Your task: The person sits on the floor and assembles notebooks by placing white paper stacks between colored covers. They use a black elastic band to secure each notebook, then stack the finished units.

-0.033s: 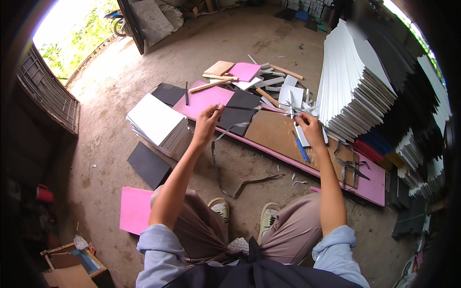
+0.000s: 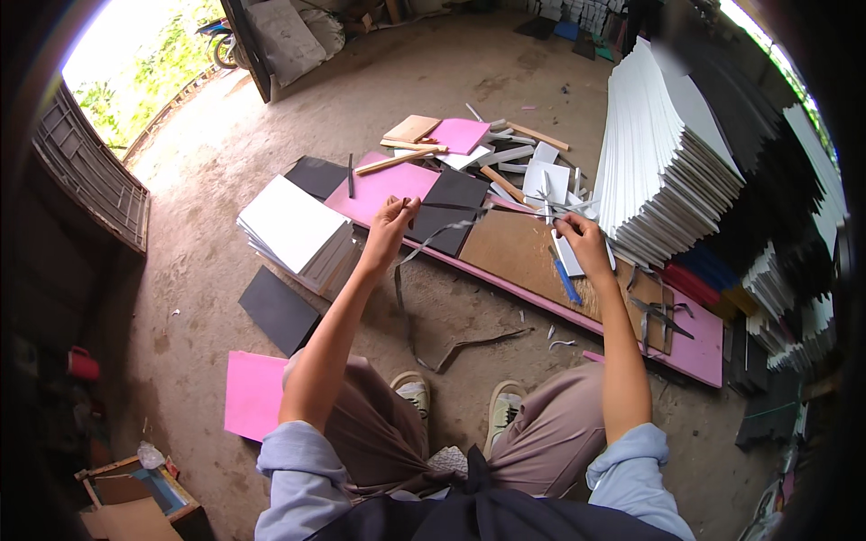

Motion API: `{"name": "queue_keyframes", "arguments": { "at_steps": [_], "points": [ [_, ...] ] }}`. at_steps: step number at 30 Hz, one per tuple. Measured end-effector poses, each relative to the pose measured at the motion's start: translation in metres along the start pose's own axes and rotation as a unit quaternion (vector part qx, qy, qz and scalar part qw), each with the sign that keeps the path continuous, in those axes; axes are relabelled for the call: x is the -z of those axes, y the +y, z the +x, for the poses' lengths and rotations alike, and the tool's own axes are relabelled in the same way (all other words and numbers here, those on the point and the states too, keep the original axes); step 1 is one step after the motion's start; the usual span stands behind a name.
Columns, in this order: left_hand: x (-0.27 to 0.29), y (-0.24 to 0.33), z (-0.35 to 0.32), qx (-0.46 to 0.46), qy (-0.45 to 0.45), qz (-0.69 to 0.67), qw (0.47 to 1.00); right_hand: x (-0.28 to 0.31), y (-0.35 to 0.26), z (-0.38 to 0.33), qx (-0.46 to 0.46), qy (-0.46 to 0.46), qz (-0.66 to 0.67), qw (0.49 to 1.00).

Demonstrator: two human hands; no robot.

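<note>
So we've got both hands out in front of us with a thin dark strip (image 2: 446, 206) stretched pretty much straight between them. Our left hand (image 2: 390, 221) is curled up, pinching one end over by the black sheet (image 2: 456, 194), and our right hand (image 2: 582, 236) has thumb and fingers pinched together on the other end, above the brown board (image 2: 514, 242). A greyish length of strip (image 2: 403, 302) also dangles below and trails onto the floor in front of our shoes (image 2: 413, 394); we can't tell whether it's the same piece.

On the brown board there's a blue-handled cutter (image 2: 567, 281) lying just left of our right forearm, plus a little tangle of dark strips (image 2: 663, 316) toward the right end. That board sits on a long pink board (image 2: 704, 347). Beyond our hands is a messy heap of white offcuts (image 2: 516, 153). A stack of white sheets (image 2: 293, 221) stands left of our left hand, and a way taller white stack (image 2: 663, 135) is off past our right.
</note>
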State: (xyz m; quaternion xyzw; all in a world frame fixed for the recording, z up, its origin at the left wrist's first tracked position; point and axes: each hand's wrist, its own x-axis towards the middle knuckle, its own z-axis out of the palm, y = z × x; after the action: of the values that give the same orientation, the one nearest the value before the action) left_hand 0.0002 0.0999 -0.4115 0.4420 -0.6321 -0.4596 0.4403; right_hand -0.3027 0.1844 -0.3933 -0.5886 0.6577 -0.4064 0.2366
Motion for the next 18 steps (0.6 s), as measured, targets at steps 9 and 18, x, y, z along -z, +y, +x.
{"name": "queue_keyframes", "arguments": {
  "at_steps": [9, 18],
  "points": [
    [-0.018, 0.034, 0.002, 0.061, -0.041, -0.546, 0.834, -0.002, -0.006, -0.002, -0.134, -0.027, 0.241, 0.961],
    [-0.016, 0.029, -0.008, -0.383, -0.003, 0.379, 0.843, 0.014, 0.016, 0.005, -0.166, 0.064, 0.464, 0.868]
  ]
}}
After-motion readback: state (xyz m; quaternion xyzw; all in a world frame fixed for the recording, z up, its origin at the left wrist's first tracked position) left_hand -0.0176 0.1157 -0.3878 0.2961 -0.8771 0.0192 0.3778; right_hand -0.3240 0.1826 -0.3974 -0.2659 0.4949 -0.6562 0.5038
